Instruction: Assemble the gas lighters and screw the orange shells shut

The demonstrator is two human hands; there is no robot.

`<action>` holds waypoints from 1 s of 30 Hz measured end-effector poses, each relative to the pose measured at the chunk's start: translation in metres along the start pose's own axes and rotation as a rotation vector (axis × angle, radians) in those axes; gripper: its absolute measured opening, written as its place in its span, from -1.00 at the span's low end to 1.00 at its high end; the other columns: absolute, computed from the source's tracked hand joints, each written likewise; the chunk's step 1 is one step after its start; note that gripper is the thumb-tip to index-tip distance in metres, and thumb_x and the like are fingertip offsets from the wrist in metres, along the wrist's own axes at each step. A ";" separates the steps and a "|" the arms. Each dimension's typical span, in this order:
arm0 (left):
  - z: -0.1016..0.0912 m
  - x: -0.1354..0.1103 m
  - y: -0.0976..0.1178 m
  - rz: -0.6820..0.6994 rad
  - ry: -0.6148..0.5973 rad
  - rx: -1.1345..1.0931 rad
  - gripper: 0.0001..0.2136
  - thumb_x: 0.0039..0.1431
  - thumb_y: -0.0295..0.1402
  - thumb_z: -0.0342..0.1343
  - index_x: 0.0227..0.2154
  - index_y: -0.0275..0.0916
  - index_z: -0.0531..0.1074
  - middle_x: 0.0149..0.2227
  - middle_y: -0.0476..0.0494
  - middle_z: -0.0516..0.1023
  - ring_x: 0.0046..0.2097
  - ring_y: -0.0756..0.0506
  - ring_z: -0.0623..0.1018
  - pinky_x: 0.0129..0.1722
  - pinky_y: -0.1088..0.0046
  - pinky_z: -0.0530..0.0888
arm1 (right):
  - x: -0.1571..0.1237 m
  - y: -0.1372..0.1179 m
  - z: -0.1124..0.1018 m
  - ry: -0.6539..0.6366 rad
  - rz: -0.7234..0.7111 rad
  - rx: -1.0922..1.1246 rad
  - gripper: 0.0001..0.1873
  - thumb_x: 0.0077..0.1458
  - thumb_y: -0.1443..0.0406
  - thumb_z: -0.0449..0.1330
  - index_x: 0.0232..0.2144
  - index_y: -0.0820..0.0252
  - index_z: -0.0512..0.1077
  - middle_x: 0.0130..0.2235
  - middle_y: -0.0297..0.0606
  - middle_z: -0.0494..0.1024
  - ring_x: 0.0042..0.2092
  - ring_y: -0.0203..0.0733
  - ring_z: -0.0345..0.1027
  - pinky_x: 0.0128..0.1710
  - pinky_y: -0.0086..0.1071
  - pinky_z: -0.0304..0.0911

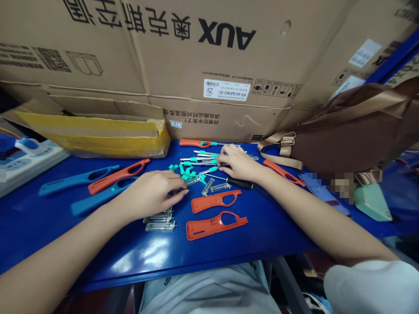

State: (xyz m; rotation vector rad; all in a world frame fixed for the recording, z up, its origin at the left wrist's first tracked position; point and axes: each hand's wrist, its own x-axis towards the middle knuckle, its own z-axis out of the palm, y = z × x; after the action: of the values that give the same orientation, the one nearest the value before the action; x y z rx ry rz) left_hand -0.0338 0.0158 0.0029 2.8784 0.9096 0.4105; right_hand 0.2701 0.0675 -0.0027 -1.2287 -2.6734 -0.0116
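Note:
At the middle of the blue table my left hand (159,192) has its fingers curled downward beside small teal plastic parts (188,172). What its fingertips hold, if anything, is hidden. Clear fuel tanks (160,226) lie partly beneath that hand, and two more clear tanks (221,187) lie to its right. My right hand (237,162) reaches over several metal lighter tubes (199,160) with teal ends, its fingers closed on one of them. Under its wrist lies a screwdriver (240,183) with a black handle. Two orange lighter shell halves (212,224) lie nearer to me.
Blue and orange lighter shells (78,181) lie at the left, by a white power strip (29,163) and a yellow-sided cardboard box (98,135). An orange lighter (196,143) lies behind. A large carton (203,61) walls the back; a brown bag (343,131) stands right.

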 end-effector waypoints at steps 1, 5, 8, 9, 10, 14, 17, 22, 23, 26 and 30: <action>0.001 0.000 0.000 0.002 0.002 0.003 -0.76 0.37 -0.28 0.01 -0.24 -0.20 0.58 -0.29 -0.11 0.63 -0.27 -0.12 0.61 -0.24 0.35 0.48 | 0.003 -0.001 0.000 -0.007 -0.006 -0.005 -0.92 0.21 0.32 0.20 -0.28 0.15 0.52 -0.09 -0.07 0.42 -0.02 0.07 0.22 -0.04 -0.13 0.12; 0.002 -0.002 0.001 -0.030 0.041 0.059 -0.74 0.39 -0.28 -0.01 -0.27 -0.22 0.58 -0.31 -0.11 0.63 -0.29 -0.13 0.60 -0.28 0.34 0.45 | 0.013 0.002 -0.005 0.036 0.003 0.009 -0.91 0.25 0.36 0.09 -0.26 0.17 0.41 -0.10 -0.07 0.44 -0.06 0.04 0.22 -0.07 -0.16 0.12; 0.001 -0.002 0.003 -0.064 0.083 0.098 -0.73 0.39 -0.28 -0.02 -0.32 -0.22 0.56 -0.36 -0.10 0.61 -0.32 -0.12 0.58 -0.32 0.36 0.42 | 0.018 0.012 -0.012 0.126 0.034 0.058 -0.92 0.27 0.31 0.06 -0.21 0.15 0.35 -0.09 -0.08 0.46 -0.05 0.02 0.25 -0.04 -0.15 0.15; 0.001 -0.003 0.003 -0.068 0.093 0.102 -0.73 0.39 -0.28 -0.02 -0.32 -0.23 0.55 -0.36 -0.10 0.61 -0.32 -0.12 0.58 -0.32 0.37 0.41 | 0.019 0.016 -0.015 0.165 0.051 0.078 -0.92 0.27 0.30 0.06 -0.21 0.14 0.34 -0.10 -0.09 0.46 -0.05 0.02 0.26 -0.03 -0.15 0.17; 0.001 -0.003 0.004 -0.070 0.099 0.101 -0.73 0.39 -0.28 -0.02 -0.31 -0.23 0.55 -0.35 -0.10 0.61 -0.31 -0.12 0.57 -0.32 0.36 0.41 | 0.019 0.021 -0.018 0.207 0.072 0.099 -0.91 0.27 0.29 0.05 -0.20 0.15 0.32 -0.11 -0.09 0.47 -0.06 0.01 0.28 -0.03 -0.14 0.19; 0.001 -0.003 0.006 -0.077 0.090 0.075 -0.71 0.40 -0.27 -0.04 -0.29 -0.24 0.56 -0.35 -0.10 0.60 -0.29 -0.13 0.58 -0.29 0.34 0.43 | 0.020 0.038 -0.033 0.367 0.155 0.181 -0.87 0.28 0.26 0.01 -0.16 0.14 0.29 -0.20 -0.14 0.48 -0.17 -0.05 0.35 -0.11 -0.18 0.28; 0.001 -0.003 0.008 -0.086 0.073 0.058 -0.71 0.40 -0.27 -0.03 -0.31 -0.23 0.56 -0.33 -0.10 0.61 -0.28 -0.13 0.59 -0.29 0.35 0.44 | 0.019 0.051 -0.042 0.465 0.194 0.214 -0.81 0.31 0.20 -0.01 -0.10 0.13 0.28 -0.18 -0.13 0.49 -0.16 -0.04 0.39 -0.11 -0.15 0.32; 0.003 -0.003 0.007 -0.089 0.064 0.038 -0.72 0.39 -0.27 -0.03 -0.28 -0.22 0.57 -0.30 -0.10 0.63 -0.26 -0.12 0.60 -0.27 0.35 0.47 | 0.019 0.070 -0.047 0.642 0.248 0.374 -0.63 0.32 -0.05 -0.01 -0.07 0.06 0.28 -0.12 -0.10 0.50 -0.11 -0.01 0.45 -0.10 -0.11 0.36; 0.004 -0.003 0.006 -0.093 0.063 0.030 -0.72 0.39 -0.27 -0.03 -0.27 -0.22 0.57 -0.29 -0.10 0.63 -0.25 -0.12 0.60 -0.26 0.35 0.47 | 0.019 0.072 -0.046 0.654 0.259 0.464 -0.61 0.29 -0.09 0.02 -0.10 0.05 0.27 -0.13 -0.12 0.51 -0.16 -0.05 0.46 -0.16 -0.14 0.38; 0.008 -0.002 0.004 -0.122 0.066 -0.016 -0.75 0.38 -0.28 -0.01 -0.26 -0.21 0.56 -0.27 -0.09 0.64 -0.20 -0.13 0.60 -0.20 0.33 0.49 | 0.017 0.069 -0.038 0.622 0.278 0.718 -0.55 0.20 -0.16 0.13 -0.21 0.03 0.21 -0.22 -0.25 0.52 -0.37 -0.22 0.40 -0.33 -0.28 0.37; 0.010 0.007 0.006 -0.171 0.086 -0.047 -0.78 0.38 -0.32 0.00 -0.21 -0.20 0.56 -0.21 -0.11 0.62 -0.10 -0.15 0.57 -0.09 0.29 0.51 | 0.007 0.053 -0.023 0.578 0.289 0.812 -0.51 0.14 -0.17 0.19 -0.28 0.04 0.17 -0.33 -0.36 0.53 -0.49 -0.35 0.33 -0.45 -0.39 0.34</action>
State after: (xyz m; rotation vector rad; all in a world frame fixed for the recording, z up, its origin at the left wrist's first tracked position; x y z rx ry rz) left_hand -0.0223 0.0147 -0.0041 2.7315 1.1325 0.5339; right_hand 0.3099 0.1051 0.0169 -1.0793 -1.6988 0.5969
